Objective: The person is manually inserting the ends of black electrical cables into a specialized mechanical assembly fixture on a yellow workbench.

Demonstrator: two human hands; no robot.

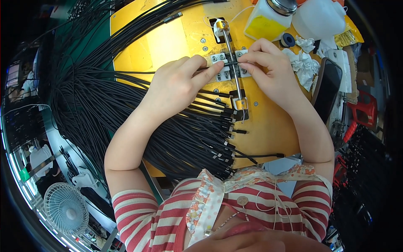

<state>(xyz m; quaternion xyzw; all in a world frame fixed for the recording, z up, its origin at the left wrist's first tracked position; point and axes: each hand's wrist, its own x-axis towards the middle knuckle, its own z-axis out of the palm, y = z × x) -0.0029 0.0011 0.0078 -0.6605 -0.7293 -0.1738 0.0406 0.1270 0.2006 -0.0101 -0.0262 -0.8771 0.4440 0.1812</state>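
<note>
A thin black cable (pixel 229 64) runs across a small metal clamp fixture (pixel 219 57) bolted to a yellow board (pixel 273 126). My left hand (pixel 174 86) pinches it between thumb and forefinger just left of the fixture. From the other side, my right hand (pixel 268 69) is closed on the cable's right part, whose end my fingers hide. A shiny metal rod (pixel 236 80) with brass-coloured end pieces crosses the fixture between my fingertips. Beneath my left forearm spreads a large bundle of black cables (pixel 176 134), many with metal connector ends showing.
More black cables (pixel 147 25) cross the board's far left. At the far right are a bottle of yellow liquid (pixel 264 23), a white plastic bottle (pixel 317 21), crumpled tissues (pixel 303 67) and a dark phone (pixel 326 89). A white fan (pixel 67 210) stands at lower left.
</note>
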